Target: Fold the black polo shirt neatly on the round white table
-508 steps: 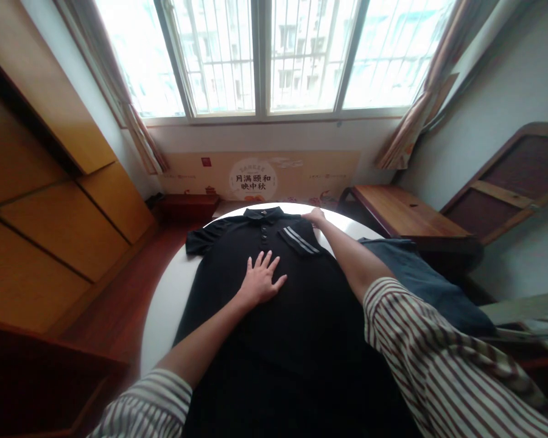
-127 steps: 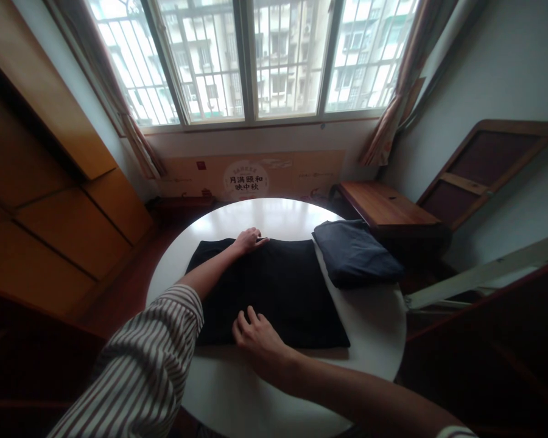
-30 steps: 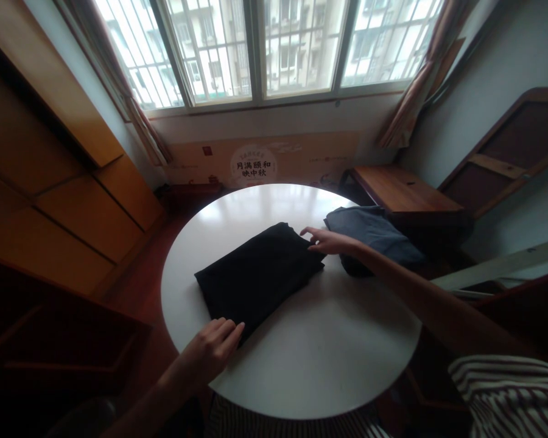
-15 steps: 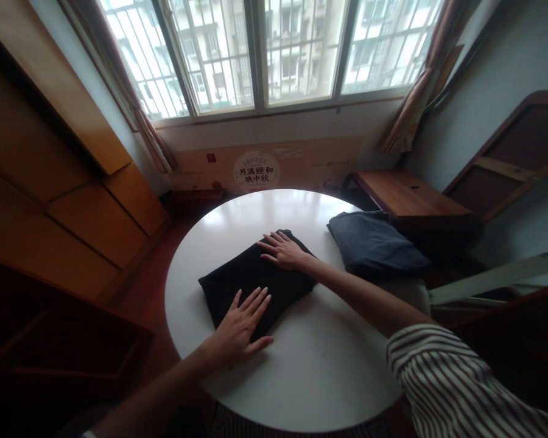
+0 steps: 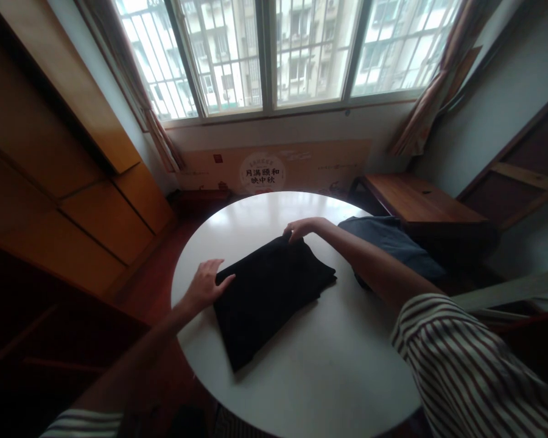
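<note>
A folded black shirt [image 5: 269,292] lies slantwise on the round white table [image 5: 310,371]. My left hand [image 5: 204,284] rests at the shirt's left corner, thumb tucked against the cloth and fingers curled toward its edge. My right hand [image 5: 298,229] reaches across to the shirt's far corner and pinches the fabric there. My right arm in a striped sleeve crosses over a folded dark blue garment [image 5: 395,243] at the table's right edge.
A low wooden bench [image 5: 420,204] stands right of the table. Wooden cabinets [image 5: 73,201] line the left wall. A printed board [image 5: 265,173] leans under the barred window [image 5: 278,55]. A dark wooden frame [image 5: 525,170] leans at the right wall.
Both hands lay flat on top of the shirt half a second ago. Now the left has slid to its left corner and the right to its far corner, gripping.
</note>
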{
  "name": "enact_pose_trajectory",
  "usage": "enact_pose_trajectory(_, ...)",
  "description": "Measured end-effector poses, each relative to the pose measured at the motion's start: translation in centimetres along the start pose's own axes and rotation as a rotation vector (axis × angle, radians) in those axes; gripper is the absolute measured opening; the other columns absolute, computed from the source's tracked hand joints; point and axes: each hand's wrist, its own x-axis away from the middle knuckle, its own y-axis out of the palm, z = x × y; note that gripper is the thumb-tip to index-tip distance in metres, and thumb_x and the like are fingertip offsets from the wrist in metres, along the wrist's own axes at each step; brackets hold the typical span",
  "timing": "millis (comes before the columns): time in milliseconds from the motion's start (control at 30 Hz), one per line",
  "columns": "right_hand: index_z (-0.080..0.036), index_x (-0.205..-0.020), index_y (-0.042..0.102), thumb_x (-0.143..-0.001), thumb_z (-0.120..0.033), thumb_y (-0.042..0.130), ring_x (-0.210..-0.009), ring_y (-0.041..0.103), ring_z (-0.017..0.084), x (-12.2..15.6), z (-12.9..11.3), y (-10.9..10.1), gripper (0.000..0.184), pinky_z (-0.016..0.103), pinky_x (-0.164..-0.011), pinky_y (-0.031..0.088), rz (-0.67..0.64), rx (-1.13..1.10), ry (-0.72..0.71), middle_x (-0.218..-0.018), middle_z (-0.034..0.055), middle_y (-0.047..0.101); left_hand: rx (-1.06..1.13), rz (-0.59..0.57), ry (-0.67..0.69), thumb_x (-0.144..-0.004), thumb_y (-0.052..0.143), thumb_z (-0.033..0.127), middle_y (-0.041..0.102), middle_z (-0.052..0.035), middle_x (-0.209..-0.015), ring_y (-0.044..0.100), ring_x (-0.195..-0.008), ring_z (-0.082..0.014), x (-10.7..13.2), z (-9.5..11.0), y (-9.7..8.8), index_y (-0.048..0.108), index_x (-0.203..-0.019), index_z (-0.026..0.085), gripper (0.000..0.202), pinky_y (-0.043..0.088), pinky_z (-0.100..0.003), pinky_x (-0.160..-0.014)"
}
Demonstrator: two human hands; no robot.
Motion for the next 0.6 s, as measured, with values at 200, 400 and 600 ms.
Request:
enact_pose_trajectory(200,-0.011,-0.119,0.066,-0.057,-0.042,0.087,-0.098,0.064,0.027,0.6,-0.3,-0.7,0.072,0.031,-0.079,0.052,-0.082,-0.102,0.012,-0.110,0.0124,0.067,0.306,-0.485,-0.213,-0.069,0.072,0.065,0.065,-0.0030,-0.074,0.063,-0.071,-0.0205,-2.8,-5.0,-1.4,0.066,-0.085,0.016,0.052,0.049,-0.029,-0.063)
enact_pose_trajectory(400,-0.012,-0.109,0.069,-0.065,-0.039,0.081,-0.081,0.063,0.019,5.9,0.2,-3.4,0.053,0.025,-0.068,0.048,0.022,-0.094,-0.103,-0.090,0.0055,0.070,0.490,-0.573,-0.092,-0.078,0.068,0.055,0.070,-0.0037,-0.079,0.065,-0.068,-0.0180,-4.5,-3.8,-4.6,0.066,-0.102,0.016,0.046,0.051,-0.026,-0.059)
enact_pose_trajectory(600,-0.013,-0.097,0.073,-0.088,-0.037,0.059,-0.078,0.064,0.020,14.8,0.0,-4.5,0.029,0.031,-0.076,0.047,0.613,0.136,-0.263,-0.084,0.0072,0.071,0.043,0.122,0.331,-0.095,0.053,0.041,0.075,-0.0055,-0.100,0.069,-0.085,-0.0181,-8.5,0.5,-11.7,0.070,-0.111,0.014,0.036,0.055,-0.031,-0.082)
